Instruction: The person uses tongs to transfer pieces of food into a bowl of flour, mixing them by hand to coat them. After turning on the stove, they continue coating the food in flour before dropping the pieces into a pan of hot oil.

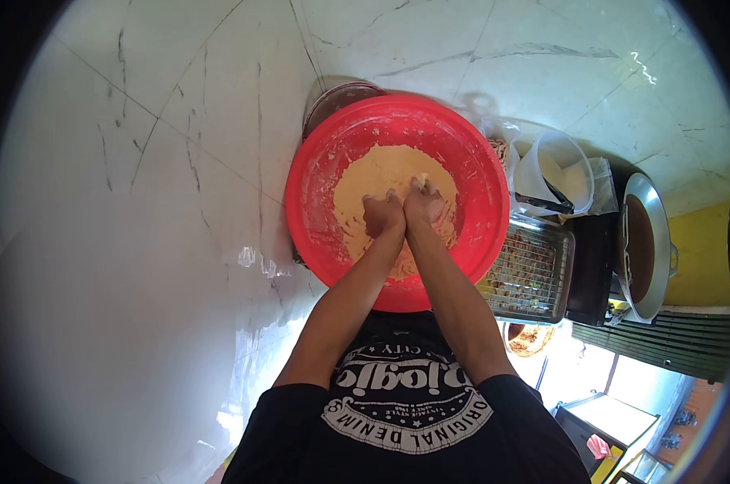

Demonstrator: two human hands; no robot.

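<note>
A wide red basin (307, 218) holds a bed of pale, flour-like powder (373, 171), with crumbs of it stuck to the inner walls. Both of my hands are down in the powder, side by side and touching near the wrists. My left hand (383, 214) is closed, with its fingers curled into the powder. Beside it, my right hand (424, 204) is also closed, its knuckles dusted with white. Whatever either hand grips is hidden by the fingers and the powder.
Behind the basin shows the rim of a round container (337, 103). To the right are a translucent white tub (576, 165), a metal tray with a wire rack (534, 270) over browned bits, and a large wok (659, 242) of brown liquid. Marbled tiles (179, 161) lie left.
</note>
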